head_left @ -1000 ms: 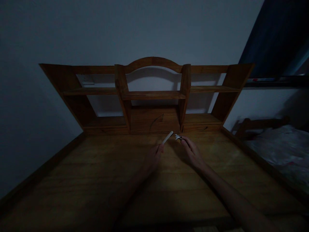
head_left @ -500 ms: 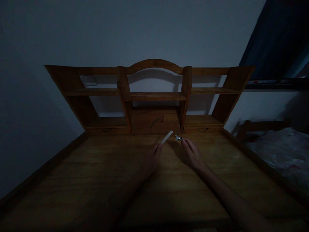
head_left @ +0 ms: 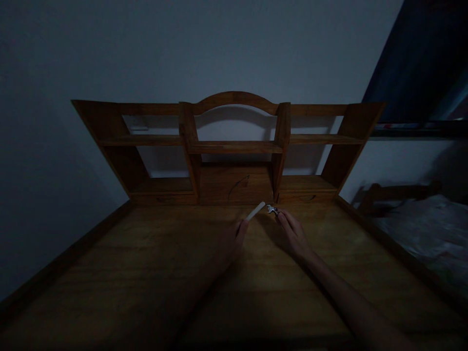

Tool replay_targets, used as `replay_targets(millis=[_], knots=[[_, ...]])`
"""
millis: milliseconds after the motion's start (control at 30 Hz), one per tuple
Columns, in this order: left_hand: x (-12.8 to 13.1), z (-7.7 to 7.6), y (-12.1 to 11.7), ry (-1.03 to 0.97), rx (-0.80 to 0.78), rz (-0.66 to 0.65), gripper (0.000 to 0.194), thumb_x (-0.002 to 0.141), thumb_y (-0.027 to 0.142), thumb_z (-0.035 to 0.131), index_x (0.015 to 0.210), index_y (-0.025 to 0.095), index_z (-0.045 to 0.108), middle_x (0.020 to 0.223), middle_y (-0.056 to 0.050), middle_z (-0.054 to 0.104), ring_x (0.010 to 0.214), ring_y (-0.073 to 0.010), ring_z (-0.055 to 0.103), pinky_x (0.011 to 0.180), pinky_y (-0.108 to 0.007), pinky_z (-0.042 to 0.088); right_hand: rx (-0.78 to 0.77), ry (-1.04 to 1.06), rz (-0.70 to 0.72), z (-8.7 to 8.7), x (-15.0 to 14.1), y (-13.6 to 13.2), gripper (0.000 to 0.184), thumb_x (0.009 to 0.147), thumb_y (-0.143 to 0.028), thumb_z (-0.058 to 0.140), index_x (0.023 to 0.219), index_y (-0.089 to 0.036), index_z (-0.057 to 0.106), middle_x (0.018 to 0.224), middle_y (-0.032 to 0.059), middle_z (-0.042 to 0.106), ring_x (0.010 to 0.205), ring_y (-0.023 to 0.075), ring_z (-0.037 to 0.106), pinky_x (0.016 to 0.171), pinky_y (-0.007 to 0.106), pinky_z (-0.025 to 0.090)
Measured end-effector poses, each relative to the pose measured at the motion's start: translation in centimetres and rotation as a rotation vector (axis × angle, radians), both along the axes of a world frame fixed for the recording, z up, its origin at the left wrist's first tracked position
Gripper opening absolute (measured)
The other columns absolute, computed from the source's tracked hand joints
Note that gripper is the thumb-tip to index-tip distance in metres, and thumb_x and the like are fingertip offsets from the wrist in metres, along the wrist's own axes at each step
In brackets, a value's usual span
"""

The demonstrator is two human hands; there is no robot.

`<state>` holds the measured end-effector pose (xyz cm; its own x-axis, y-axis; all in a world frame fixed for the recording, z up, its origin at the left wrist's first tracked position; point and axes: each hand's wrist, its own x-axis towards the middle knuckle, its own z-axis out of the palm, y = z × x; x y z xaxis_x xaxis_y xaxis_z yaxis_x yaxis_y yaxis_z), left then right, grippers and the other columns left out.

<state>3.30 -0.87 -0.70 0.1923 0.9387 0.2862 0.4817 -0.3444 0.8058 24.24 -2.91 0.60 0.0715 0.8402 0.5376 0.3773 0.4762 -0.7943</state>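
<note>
Over the far middle of the wooden desk, my left hand (head_left: 234, 240) is closed around the lower end of a pale flat stick (head_left: 256, 211) with a rounded tip. The stick slants up to the right. My right hand (head_left: 292, 231) grips the dark handle of a small adjustable wrench (head_left: 272, 209), its silver head pointing left. The wrench head is close to the stick's tip; in this dim light I cannot tell whether they touch.
The wooden desktop (head_left: 146, 258) has raised side edges. A wooden shelf unit (head_left: 236, 147) stands along its back against the wall. To the right are clear plastic bags (head_left: 431, 224) and a dark curtain (head_left: 413, 63).
My left hand has brought the stick slightly right and nearer the wrench head. The wrench has shifted a little to the right. Both grips stay the same.
</note>
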Motion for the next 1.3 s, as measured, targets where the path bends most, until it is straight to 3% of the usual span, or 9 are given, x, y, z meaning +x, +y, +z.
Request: replay_targets(millis=[233, 500, 867, 1133, 1300], knots=[[0.10, 0.30, -0.44, 0.010, 0.012, -0.094, 0.046, 0.092, 0.052, 0.029, 0.078, 0.019, 0.059, 0.070, -0.001, 0.061, 0.065, -0.0151, 0.054, 0.060, -0.026, 0.035, 0.004, 0.025, 0.002, -0.13, 0.10, 0.10, 0.031, 0.093, -0.041, 0.041, 0.110, -0.025, 0.062, 0.110, 0.0035, 0.065, 0.104, 0.0228, 0.057, 0.095, 0.037, 0.041], [0.10, 0.12, -0.02, 0.057, -0.005, -0.054, 0.048, 0.092, 0.053, 0.026, 0.078, 0.020, 0.057, 0.067, 0.001, 0.058, 0.062, -0.0145, 0.053, 0.059, -0.026, 0.034, -0.021, 0.048, 0.015, -0.32, 0.02, 0.16, 0.032, 0.092, -0.043, 0.044, 0.108, -0.024, 0.063, 0.110, 0.0047, 0.065, 0.102, 0.0240, 0.058, 0.094, 0.039, 0.041], [0.51, 0.38, -0.58, 0.059, -0.017, -0.118, 0.048, 0.092, 0.053, 0.027, 0.088, 0.020, 0.062, 0.080, -0.001, 0.066, 0.074, -0.0161, 0.059, 0.068, -0.026, 0.041, -0.013, 0.106, 0.019, -0.41, 0.21, 0.08, 0.030, 0.091, -0.041, 0.046, 0.102, -0.020, 0.065, 0.099, 0.0045, 0.066, 0.094, 0.0216, 0.059, 0.085, 0.031, 0.044], [0.47, 0.47, -0.68, 0.146, -0.004, -0.089, 0.049, 0.092, 0.053, 0.026, 0.098, 0.021, 0.064, 0.084, -0.003, 0.068, 0.075, -0.0177, 0.062, 0.068, -0.027, 0.041, -0.006, 0.131, 0.025, -0.25, 0.26, -0.15, 0.025, 0.087, -0.040, 0.054, 0.096, -0.021, 0.067, 0.095, 0.0035, 0.068, 0.090, 0.0216, 0.061, 0.080, 0.029, 0.046], [0.51, 0.62, -0.73, 0.122, 0.010, -0.068, 0.050, 0.093, 0.052, 0.026, 0.094, 0.021, 0.064, 0.083, -0.003, 0.068, 0.075, -0.0171, 0.061, 0.067, -0.027, 0.040, -0.004, 0.138, 0.041, -0.52, 0.38, 0.06, 0.023, 0.087, -0.038, 0.054, 0.093, -0.020, 0.067, 0.091, 0.0037, 0.067, 0.088, 0.0218, 0.061, 0.080, 0.030, 0.045]])
